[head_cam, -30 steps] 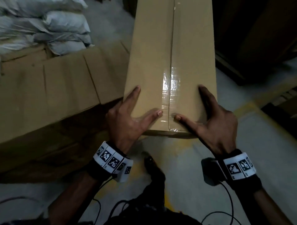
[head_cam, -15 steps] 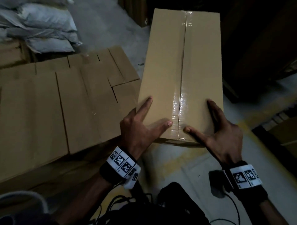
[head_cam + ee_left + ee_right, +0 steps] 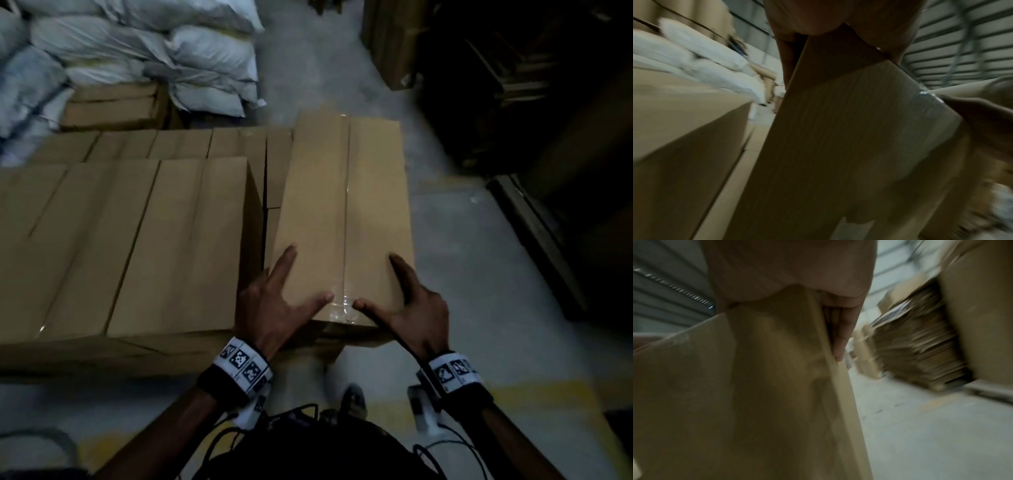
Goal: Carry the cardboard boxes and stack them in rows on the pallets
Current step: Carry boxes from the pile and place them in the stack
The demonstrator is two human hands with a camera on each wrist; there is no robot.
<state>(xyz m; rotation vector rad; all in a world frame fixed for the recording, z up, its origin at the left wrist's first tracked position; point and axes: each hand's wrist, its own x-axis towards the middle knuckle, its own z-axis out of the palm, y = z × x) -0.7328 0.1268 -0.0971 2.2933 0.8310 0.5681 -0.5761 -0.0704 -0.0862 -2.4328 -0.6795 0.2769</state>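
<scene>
Lying far left in the head view, white sacks (image 3: 144, 54) are heaped against the back, with a couple of flat cartons (image 3: 113, 106) in front of them. Nearer, rows of stacked boxes (image 3: 144, 246) fill the left half of the scene, their tops level and their long edges running away from the camera; what they stand on is hidden.

Just right of that stack is the box (image 3: 346, 212), long and narrow, with a taped seam down the middle of its top. Its left side runs close along the stack's right face, a dark gap between them. Whether its underside has met anything below cannot be told.

The left hand (image 3: 270, 305) clamps the near left corner: forefinger stretched along the top by the left edge, thumb laid across the top toward the seam, the other fingers wrapped down the left side. In the left wrist view the box's end face (image 3: 838, 146) fills the middle, the stack (image 3: 684, 129) beside it.

The right hand (image 3: 416, 311) mirrors this on the near right corner, thumb pointing toward the seam and nearly meeting the left thumb. The right wrist view shows its fingers (image 3: 842, 331) pressed flat down the box's right side.

Right of the box is bare concrete floor (image 3: 479, 274), then dark stacks of flattened cardboard (image 3: 916, 344).
</scene>
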